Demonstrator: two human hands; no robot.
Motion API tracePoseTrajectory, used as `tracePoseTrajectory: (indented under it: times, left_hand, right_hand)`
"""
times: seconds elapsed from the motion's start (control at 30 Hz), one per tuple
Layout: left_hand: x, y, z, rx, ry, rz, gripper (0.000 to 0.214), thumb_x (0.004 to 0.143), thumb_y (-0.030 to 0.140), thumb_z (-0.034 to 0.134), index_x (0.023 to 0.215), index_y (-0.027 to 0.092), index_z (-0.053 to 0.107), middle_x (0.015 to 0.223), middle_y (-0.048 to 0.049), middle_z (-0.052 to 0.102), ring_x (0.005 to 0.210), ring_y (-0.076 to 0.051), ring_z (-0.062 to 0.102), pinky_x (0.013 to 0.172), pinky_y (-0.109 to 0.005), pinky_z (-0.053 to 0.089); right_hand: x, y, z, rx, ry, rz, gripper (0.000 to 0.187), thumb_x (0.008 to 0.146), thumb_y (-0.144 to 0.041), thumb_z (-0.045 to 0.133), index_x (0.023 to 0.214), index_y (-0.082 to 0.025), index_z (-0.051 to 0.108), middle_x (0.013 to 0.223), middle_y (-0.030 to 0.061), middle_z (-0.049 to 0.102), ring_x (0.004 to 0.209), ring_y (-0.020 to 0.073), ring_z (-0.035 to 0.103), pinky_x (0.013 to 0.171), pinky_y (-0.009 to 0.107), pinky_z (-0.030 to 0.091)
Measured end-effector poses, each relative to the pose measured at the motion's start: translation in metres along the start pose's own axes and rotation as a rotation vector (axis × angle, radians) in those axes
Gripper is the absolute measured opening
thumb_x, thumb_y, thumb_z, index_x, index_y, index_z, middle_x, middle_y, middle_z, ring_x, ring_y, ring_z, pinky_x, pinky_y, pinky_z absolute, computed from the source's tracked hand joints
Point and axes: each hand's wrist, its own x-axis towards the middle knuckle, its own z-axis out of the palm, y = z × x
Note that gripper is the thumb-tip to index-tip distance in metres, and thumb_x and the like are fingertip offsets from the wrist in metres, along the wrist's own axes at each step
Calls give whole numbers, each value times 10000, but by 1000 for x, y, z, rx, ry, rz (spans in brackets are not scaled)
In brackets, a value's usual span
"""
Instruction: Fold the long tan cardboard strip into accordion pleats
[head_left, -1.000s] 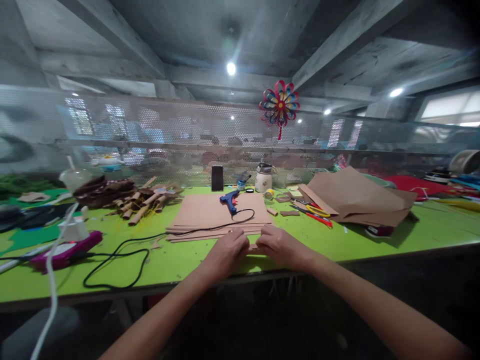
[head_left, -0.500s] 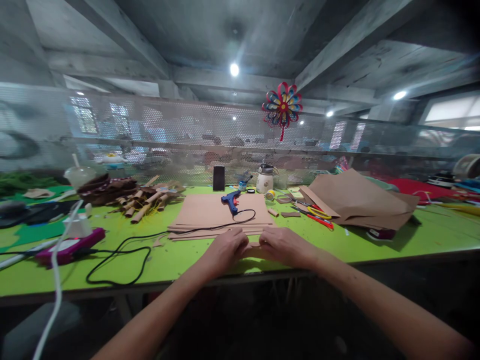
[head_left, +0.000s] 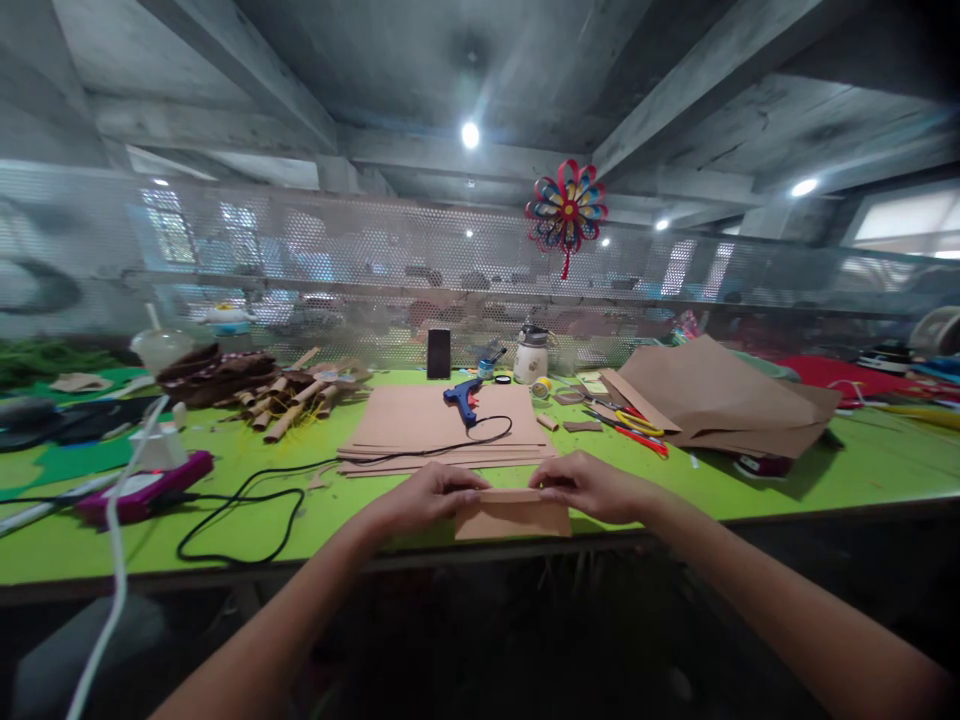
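Observation:
My left hand point(head_left: 420, 498) and my right hand point(head_left: 589, 483) each pinch an upper corner of a small brown cardboard piece point(head_left: 512, 516), held upright at the front edge of the green table point(head_left: 337, 520). Both hands are closed on it, thumbs toward me. Just behind it lies a stack of brown cardboard sheets point(head_left: 420, 425). A blue glue gun point(head_left: 463, 397) rests on that stack, its black cord point(head_left: 247, 505) running left across the table.
Red and yellow scissors point(head_left: 634, 430) and loose brown paper point(head_left: 712, 395) lie to the right. Cardboard rolls point(head_left: 289, 400) are piled at the left, with a pink device point(head_left: 142, 490) nearer. A white jar point(head_left: 531, 360) and a black box point(head_left: 439, 353) stand by the mesh screen.
My hands were close together, pressed down near the stack's front edge. They have spread apart and lifted the small cardboard piece upright toward me.

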Motion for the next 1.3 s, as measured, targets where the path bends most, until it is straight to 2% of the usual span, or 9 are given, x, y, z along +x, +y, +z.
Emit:
tracePoseTrajectory:
  times: [0.17, 0.43, 0.6, 0.7, 0.8, 0.93, 1.03, 1.2, 1.3]
  left_hand:
    - [-4, -4, 0, -134, -42, -66, 424, 816, 470, 505, 1015, 128, 657, 618, 19, 516, 549, -81, 408, 514, -182, 320]
    - [2, -10, -5, -221, 69, -115, 370, 758, 477, 574, 802, 110, 602, 587, 21, 513, 511, -78, 431, 493, -187, 332]
    - [4, -13, -9, -36, 193, -37, 326, 746, 445, 582, 772, 127, 650, 767, -37, 596, 709, -139, 530, 625, -226, 415]
    - [9, -13, -7, 15, 438, -95, 391, 728, 458, 592, 957, 145, 646, 794, -42, 600, 737, -159, 546, 662, -265, 438]
    - [15, -2, 6, -168, 652, -228, 469, 729, 498, 577, 997, 114, 600, 726, -38, 592, 667, -158, 555, 596, -272, 449]
    - [27, 22, 36, -586, 452, -256, 453, 703, 528, 607, 841, 97, 610, 710, -54, 618, 632, -145, 578, 586, -268, 467]
    - [34, 30, 52, -726, 424, -273, 445, 643, 522, 665, 726, 88, 608, 648, -39, 612, 573, -121, 549, 532, -225, 418]
    - [38, 17, 53, -778, 310, -331, 396, 581, 453, 715, 693, 91, 602, 618, -33, 616, 554, -123, 547, 512, -208, 361]
    - [34, 13, 47, -680, 232, -296, 336, 623, 415, 669, 715, 99, 595, 626, -17, 602, 566, -121, 531, 534, -212, 368]
  right_hand:
    - [-1, 3, -1, 239, -53, 105, 306, 871, -351, 492, 1048, -140, 625, 755, 23, 576, 642, 104, 474, 578, 210, 403]
    - [2, 7, 6, 598, -1, 224, 434, 811, -415, 569, 1137, -130, 559, 638, -39, 440, 506, 63, 390, 455, 181, 356]
    - [1, 2, 9, 314, 38, 145, 361, 843, -319, 524, 1148, -128, 560, 648, -25, 510, 527, 74, 424, 496, 188, 352]
    - [0, -3, 12, 13, 175, 116, 310, 845, -226, 487, 1126, -137, 582, 684, 8, 584, 583, 106, 489, 565, 215, 387]
    - [2, -13, 20, -319, 337, 65, 383, 831, -115, 425, 1201, -139, 520, 896, 86, 644, 767, 167, 569, 691, 263, 426]
    - [10, -34, 38, -628, 261, -34, 400, 843, -72, 380, 1237, -95, 440, 957, 146, 620, 837, 213, 559, 710, 304, 438]
    - [18, -47, 53, -718, 210, -79, 213, 870, -98, 374, 1017, -114, 528, 936, 140, 604, 857, 232, 543, 716, 325, 442]
    - [23, -59, 68, -709, 177, -62, 130, 846, -177, 470, 947, -123, 532, 943, 133, 596, 872, 248, 536, 693, 332, 446]
    - [20, -61, 59, -562, 189, -86, 254, 821, -355, 558, 939, -130, 545, 935, 119, 595, 913, 251, 525, 724, 334, 444]
